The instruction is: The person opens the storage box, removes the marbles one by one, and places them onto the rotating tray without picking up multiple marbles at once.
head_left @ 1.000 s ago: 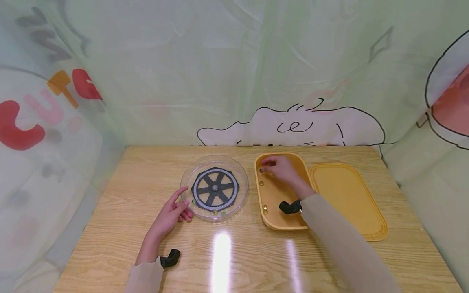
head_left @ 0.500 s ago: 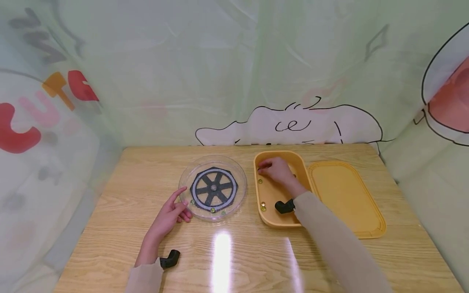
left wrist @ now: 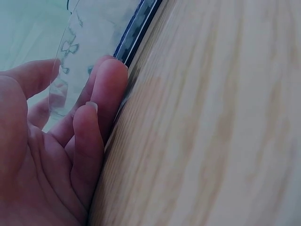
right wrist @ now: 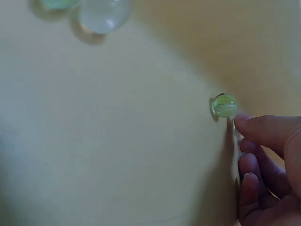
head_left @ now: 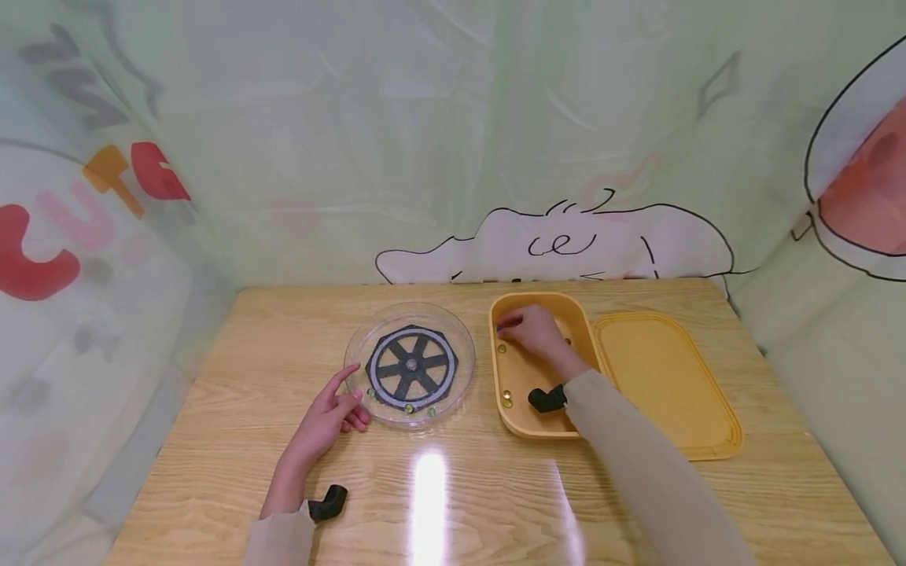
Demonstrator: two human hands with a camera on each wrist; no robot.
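My left hand [head_left: 325,419] holds the near-left rim of a round clear dish [head_left: 463,393], thumb and fingers about its edge in the left wrist view. A dark six-spoked wheel shape with a pale ring [head_left: 387,369] shows within the dish. Near the dish's front lie green marbles [head_left: 409,409]. My right hand [head_left: 535,330] reaches into a deep yellow tray [head_left: 521,428] and pinches a small blue marble [head_left: 499,328] at its left wall. Its fingertips are partly hidden. Just beside the thumb sits a yellow-green marble [right wrist: 225,105].
Nearer the front of the tray lie a clear marble [right wrist: 104,15] and a green marble [right wrist: 59,4]. A dark marble [head_left: 569,341] is partly hidden past the right wrist. The flat yellow lid [head_left: 661,377] lies right of the tray on the wooden table [head_left: 283,338].
My right hand has shifted slightly left to the tray's left wall, its fingers closing on the blue marble. The left hand stays at the dish's rim.
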